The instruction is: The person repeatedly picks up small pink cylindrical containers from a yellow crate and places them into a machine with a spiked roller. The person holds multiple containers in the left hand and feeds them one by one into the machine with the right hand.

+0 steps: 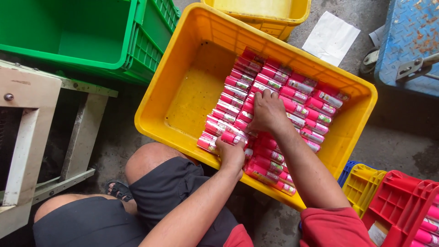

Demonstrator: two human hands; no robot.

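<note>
a: what sits around the big yellow crate [183, 98]?

b: from my remote seat i see it at the middle of the frame, tilted, its left part bare yellow floor; pink tubes [292, 98] with green and white labels lie in rows over its right part, too many and too overlapped for me to count; at the upper left one green crate [82, 34]; at the top centre a second, smaller yellow crate [270, 13]; one white sheet of paper [331, 36] on the concrete at the upper right; a blue metal cart [409, 39] with a wheel in the upper right corner.

a: and lower down?

b: one red crate [400, 206] at the lower right with more pink tubes in it, a small yellow crate [361, 183] just beside it; a pale metal frame [27, 137] along the left edge; my knees in dark shorts [151, 192] fill the bottom, pressed close against the big crate's near wall.

a: the hands?

b: two; my left hand [232, 153] is curled around a few tubes at the near left end of the rows; my right hand [267, 112] lies palm down on the tubes at the middle, fingers bent over them; i cannot tell whether it clasps one; the right forearm covers part of the lower rows.
</note>
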